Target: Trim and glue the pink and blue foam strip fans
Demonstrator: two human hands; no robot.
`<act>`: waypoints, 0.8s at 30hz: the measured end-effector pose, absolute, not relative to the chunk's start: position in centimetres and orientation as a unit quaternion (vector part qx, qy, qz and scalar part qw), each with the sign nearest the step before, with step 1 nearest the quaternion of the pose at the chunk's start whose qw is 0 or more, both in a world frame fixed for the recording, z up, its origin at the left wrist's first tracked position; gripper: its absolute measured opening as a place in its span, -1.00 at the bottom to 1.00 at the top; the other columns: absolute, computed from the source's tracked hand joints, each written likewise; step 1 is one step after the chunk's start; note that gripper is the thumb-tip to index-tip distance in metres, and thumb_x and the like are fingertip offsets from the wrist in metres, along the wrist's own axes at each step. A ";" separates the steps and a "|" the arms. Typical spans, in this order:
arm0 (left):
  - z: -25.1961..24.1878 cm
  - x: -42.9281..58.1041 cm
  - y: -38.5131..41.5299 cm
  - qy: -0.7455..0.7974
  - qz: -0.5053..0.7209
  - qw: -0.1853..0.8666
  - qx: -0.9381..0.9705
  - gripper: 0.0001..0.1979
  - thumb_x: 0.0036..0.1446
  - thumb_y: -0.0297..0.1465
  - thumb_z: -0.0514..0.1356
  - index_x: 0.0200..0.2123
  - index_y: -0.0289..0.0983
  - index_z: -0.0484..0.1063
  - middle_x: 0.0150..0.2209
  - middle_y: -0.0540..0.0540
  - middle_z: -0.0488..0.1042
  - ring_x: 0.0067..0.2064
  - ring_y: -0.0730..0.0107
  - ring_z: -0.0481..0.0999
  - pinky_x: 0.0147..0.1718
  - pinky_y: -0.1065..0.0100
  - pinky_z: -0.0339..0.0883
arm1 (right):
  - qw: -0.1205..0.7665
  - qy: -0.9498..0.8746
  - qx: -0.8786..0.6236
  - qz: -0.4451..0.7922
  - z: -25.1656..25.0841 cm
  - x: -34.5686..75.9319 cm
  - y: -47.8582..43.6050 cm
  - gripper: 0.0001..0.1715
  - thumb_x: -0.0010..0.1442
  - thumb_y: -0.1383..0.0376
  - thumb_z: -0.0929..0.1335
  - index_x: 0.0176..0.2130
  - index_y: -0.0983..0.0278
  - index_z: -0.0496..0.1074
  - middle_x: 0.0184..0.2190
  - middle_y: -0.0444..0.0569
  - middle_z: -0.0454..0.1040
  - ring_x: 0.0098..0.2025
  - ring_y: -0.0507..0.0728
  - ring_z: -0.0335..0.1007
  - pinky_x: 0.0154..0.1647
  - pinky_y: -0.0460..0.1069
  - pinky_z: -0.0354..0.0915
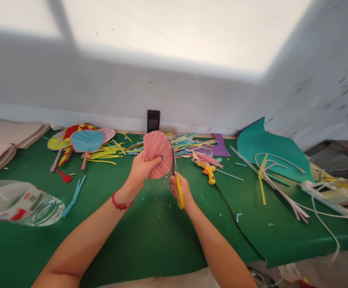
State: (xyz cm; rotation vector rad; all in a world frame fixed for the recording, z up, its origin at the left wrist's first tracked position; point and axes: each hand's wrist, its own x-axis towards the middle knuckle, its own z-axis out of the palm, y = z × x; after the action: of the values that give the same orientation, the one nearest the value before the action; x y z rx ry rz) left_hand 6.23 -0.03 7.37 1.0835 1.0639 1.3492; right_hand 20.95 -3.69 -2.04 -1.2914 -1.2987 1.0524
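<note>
My left hand [141, 170] is closed on a round pink striped piece [157, 150], thumb across its front, and holds it up over the table. My right hand [181, 188] is wrapped round the yellow handles of a pair of scissors [179, 192]. The scissor blades point up and lie against the right edge of the pink piece. Behind the piece, thin coloured strips [183, 144] lie in a loose pile. Small scraps are scattered on the green tabletop [150, 228] below my hands.
Fan-shaped pieces [87, 141] and a clear bottle [21, 203] are on the left. A black phone [153, 121] leans against the wall. A yellow glue gun [207, 171] with a black cord, a teal sheet [270, 148] and a power strip [330, 200] are on the right.
</note>
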 end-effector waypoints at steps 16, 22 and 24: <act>6.8 6.1 0.4 0.421 0.559 0.572 0.428 -0.49 -0.28 -0.28 0.44 -0.19 -0.35 0.52 -0.16 -0.22 0.57 -0.17 0.17 0.54 -0.15 0.22 0.39 | 0.381 -0.552 -0.688 0.278 -0.6 23.1 -2.3 -0.46 -0.02 -0.18 0.33 -0.51 0.23 0.25 -0.59 -0.15 0.34 -0.53 0.05 0.22 -0.51 -0.08 0.10; 6.9 6.3 0.3 0.410 0.559 0.591 0.412 -0.44 -0.31 -0.28 0.45 -0.16 -0.37 0.52 -0.12 -0.25 0.56 -0.12 0.12 0.55 -0.10 0.19 0.39 | 0.200 -0.551 -0.797 0.147 -0.5 25.8 -1.7 -0.67 0.02 0.00 0.36 -0.41 0.21 0.40 -0.46 -0.01 0.46 -0.40 0.17 0.35 -0.48 -0.05 0.04; 6.9 6.2 0.4 0.409 0.562 0.590 0.411 -0.45 -0.30 -0.29 0.45 -0.16 -0.36 0.52 -0.12 -0.25 0.57 -0.12 0.12 0.55 -0.10 0.19 0.39 | 0.232 -0.549 -0.787 0.158 -0.6 26.3 -1.3 -0.64 0.01 0.00 0.36 -0.52 0.22 0.33 -0.55 -0.05 0.39 -0.46 0.13 0.30 -0.51 -0.06 0.02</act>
State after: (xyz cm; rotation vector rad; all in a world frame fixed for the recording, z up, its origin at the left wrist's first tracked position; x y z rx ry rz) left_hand 6.25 0.39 6.92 0.9560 0.9521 1.3089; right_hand 26.31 -1.33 -0.64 -2.1639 -1.5098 0.4345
